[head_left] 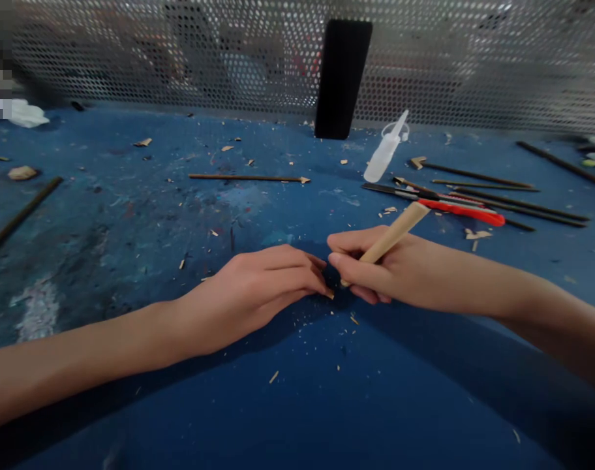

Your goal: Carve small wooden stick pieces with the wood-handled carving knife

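My right hand (376,264) grips a pale wooden-handled tool (395,234) like a pen, its butt slanting up to the right. The tool's working tip is hidden low between the fingers, close to the tabletop. Just left of it, my left hand (273,281) rests on the blue table with its fingers together and bent down. A small pale wood piece (329,294) peeks out under the left fingertips; most of it is covered. Fine wood shavings (355,320) lie in front of both hands.
Beyond my right hand are a red utility knife (473,210), several dark sticks (527,203) and a white squeeze bottle (383,155). A black phone (344,78) leans against a perforated metal screen (258,59). One stick with a pointed tip (248,177) lies behind my left hand.
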{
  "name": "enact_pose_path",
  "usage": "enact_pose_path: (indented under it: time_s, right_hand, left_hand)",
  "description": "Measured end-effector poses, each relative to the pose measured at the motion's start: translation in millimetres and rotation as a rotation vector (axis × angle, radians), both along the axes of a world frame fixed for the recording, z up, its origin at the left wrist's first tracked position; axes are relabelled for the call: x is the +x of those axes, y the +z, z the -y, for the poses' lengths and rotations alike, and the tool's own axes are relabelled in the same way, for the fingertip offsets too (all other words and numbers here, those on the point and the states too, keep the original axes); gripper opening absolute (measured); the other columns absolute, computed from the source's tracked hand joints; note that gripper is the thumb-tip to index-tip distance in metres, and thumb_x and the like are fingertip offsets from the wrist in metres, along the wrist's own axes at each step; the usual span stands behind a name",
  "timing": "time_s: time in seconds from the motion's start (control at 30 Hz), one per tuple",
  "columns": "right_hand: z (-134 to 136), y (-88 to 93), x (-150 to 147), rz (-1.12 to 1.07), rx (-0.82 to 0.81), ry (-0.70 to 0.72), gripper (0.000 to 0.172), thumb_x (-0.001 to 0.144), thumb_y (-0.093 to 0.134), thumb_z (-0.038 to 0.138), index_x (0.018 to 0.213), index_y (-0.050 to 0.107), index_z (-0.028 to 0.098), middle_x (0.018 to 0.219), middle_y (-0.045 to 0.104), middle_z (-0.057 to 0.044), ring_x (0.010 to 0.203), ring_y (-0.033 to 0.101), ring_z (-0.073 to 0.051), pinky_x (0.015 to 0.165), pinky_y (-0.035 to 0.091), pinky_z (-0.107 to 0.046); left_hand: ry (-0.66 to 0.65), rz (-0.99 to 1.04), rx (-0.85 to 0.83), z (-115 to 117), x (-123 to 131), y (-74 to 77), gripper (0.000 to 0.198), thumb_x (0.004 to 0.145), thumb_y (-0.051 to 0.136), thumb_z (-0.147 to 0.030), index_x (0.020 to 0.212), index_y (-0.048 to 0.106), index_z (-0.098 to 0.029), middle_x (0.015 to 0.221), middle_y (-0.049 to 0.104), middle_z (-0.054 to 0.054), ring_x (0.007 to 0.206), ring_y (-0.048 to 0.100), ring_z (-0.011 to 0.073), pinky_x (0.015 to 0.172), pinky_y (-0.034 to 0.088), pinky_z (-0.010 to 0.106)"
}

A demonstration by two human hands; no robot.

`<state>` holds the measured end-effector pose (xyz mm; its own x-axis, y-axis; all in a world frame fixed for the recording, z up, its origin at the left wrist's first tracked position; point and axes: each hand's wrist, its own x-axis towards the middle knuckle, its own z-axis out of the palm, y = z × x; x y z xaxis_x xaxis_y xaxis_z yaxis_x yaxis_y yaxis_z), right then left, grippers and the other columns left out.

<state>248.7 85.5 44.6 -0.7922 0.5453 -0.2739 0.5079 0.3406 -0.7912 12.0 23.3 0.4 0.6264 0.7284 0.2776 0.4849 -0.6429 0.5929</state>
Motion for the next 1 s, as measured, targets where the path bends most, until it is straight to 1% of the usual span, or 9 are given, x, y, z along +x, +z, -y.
enact_pose_path:
  time_s: [0.07, 0.13, 0.17, 0.23, 0.4, 0.5, 0.73, 0.87, 1.0]
  right_hand:
    - [4, 5.0, -2, -0.021, 0.052, 0.013, 0.030, 0.104, 0.047, 0.033, 0.076, 0.049, 0.023, 0.064, 0.050, 0.008, 0.056, 0.047, -0.007, 0.055, 0.039, -0.020]
    - [8, 7.2, -2, -0.038, 0.078, 0.032, 0.027, 0.104, 0.046, 0.031, 0.079, 0.050, 0.023, 0.067, 0.049, 0.008, 0.059, 0.046, -0.007, 0.059, 0.039, -0.021]
    - [9, 7.1, -2, -0.043, 0.083, 0.038, 0.025, 0.104, 0.046, 0.030, 0.080, 0.051, 0.023, 0.068, 0.049, 0.008, 0.059, 0.046, -0.007, 0.060, 0.039, -0.022]
    - [11, 5.3, -1, -0.058, 0.083, 0.046, 0.022, 0.103, 0.048, 0.028, 0.082, 0.052, 0.023, 0.070, 0.052, 0.008, 0.061, 0.048, -0.008, 0.062, 0.039, -0.023]
    - [12, -1.4, 4, -0.079, 0.054, -0.004, 0.022, 0.101, 0.049, 0.024, 0.079, 0.049, 0.023, 0.067, 0.054, 0.008, 0.058, 0.050, -0.009, 0.062, 0.039, -0.024]
    - [13, -4.1, 5, -0.062, 0.071, -0.027, 0.022, 0.099, 0.051, 0.022, 0.077, 0.047, 0.023, 0.065, 0.055, 0.008, 0.057, 0.050, -0.009, 0.064, 0.040, -0.025]
    - [14, -7.5, 6, -0.042, 0.042, -0.066, 0.025, 0.099, 0.051, 0.022, 0.075, 0.047, 0.022, 0.064, 0.057, 0.008, 0.059, 0.052, -0.009, 0.063, 0.040, -0.024]
    - [15, -8.6, 7, -0.048, 0.030, -0.085, 0.026, 0.101, 0.051, 0.024, 0.075, 0.047, 0.022, 0.064, 0.057, 0.009, 0.059, 0.052, -0.008, 0.063, 0.040, -0.023]
    - [17, -9.6, 7, -0.076, 0.027, -0.095, 0.026, 0.100, 0.052, 0.023, 0.075, 0.047, 0.022, 0.063, 0.056, 0.010, 0.058, 0.052, -0.008, 0.062, 0.040, -0.022]
  left_hand:
    - [0.145, -0.002, -0.009, -2, 1, 1.5, 0.015, 0.099, 0.063, -0.026, 0.112, 0.069, -0.021, 0.120, 0.068, 0.002, 0.112, 0.064, 0.0132, 0.100, 0.051, 0.023]
    - [0.265, -0.028, -0.036, -5, 1, 2.3, 0.030, 0.091, 0.073, -0.042, 0.114, 0.068, -0.023, 0.124, 0.065, 0.003, 0.115, 0.061, 0.0181, 0.102, 0.051, 0.030]
    - [0.281, -0.046, -0.055, -6, 1, 2.5, 0.036, 0.088, 0.074, -0.048, 0.116, 0.069, -0.025, 0.127, 0.064, 0.003, 0.119, 0.059, 0.0206, 0.105, 0.049, 0.035]
    - [0.253, -0.058, -0.099, -9, 1, 2.8, 0.038, 0.089, 0.071, -0.053, 0.117, 0.070, -0.028, 0.129, 0.064, 0.002, 0.125, 0.055, 0.0230, 0.109, 0.045, 0.040]
    - [0.279, 0.000, -0.255, -11, 1, 4.7, 0.043, 0.083, 0.075, -0.058, 0.116, 0.072, -0.030, 0.122, 0.069, 0.001, 0.120, 0.061, 0.0239, 0.106, 0.049, 0.040]
    - [0.279, 0.071, -0.364, -9, 2, 5.9, 0.043, 0.082, 0.078, -0.056, 0.116, 0.071, -0.030, 0.117, 0.072, 0.000, 0.111, 0.067, 0.0220, 0.103, 0.052, 0.038]
    - [0.254, 0.148, -0.437, -8, 3, 9.7, 0.032, 0.083, 0.081, -0.036, 0.112, 0.071, -0.025, 0.105, 0.077, -0.001, 0.099, 0.074, 0.0182, 0.097, 0.058, 0.032]
    - [0.225, 0.198, -0.494, -7, 4, 10.1, 0.027, 0.085, 0.081, -0.034, 0.107, 0.069, -0.024, 0.099, 0.077, -0.004, 0.095, 0.074, 0.0147, 0.094, 0.058, 0.026]
    - [0.211, 0.216, -0.524, -7, 5, 11.0, 0.024, 0.085, 0.080, -0.032, 0.104, 0.068, -0.023, 0.101, 0.077, -0.004, 0.096, 0.074, 0.0142, 0.090, 0.058, 0.023]
